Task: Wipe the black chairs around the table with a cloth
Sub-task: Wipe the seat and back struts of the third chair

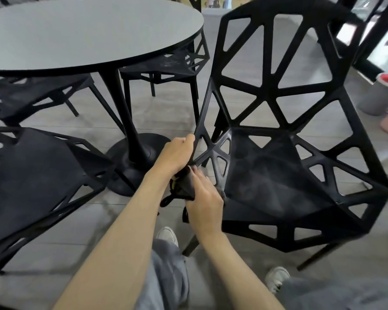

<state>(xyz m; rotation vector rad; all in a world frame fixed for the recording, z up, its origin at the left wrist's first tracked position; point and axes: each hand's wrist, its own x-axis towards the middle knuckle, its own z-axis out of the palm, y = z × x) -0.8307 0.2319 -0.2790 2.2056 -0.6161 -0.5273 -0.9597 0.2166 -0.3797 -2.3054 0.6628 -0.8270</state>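
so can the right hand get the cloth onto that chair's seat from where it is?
Probably yes: the right hand grips the dark cloth at the seat's left front corner, and nothing lies between them. The left hand grips the chair frame.

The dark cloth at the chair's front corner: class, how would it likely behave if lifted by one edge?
The dark cloth is bunched against the chair under the right hand, so it is probably floppy and would drape. Being thin and crumpled, it likely weighs little. A loose strand dangles, which might snag.

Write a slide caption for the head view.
Left hand grips black chair; right hand holds dark cloth.
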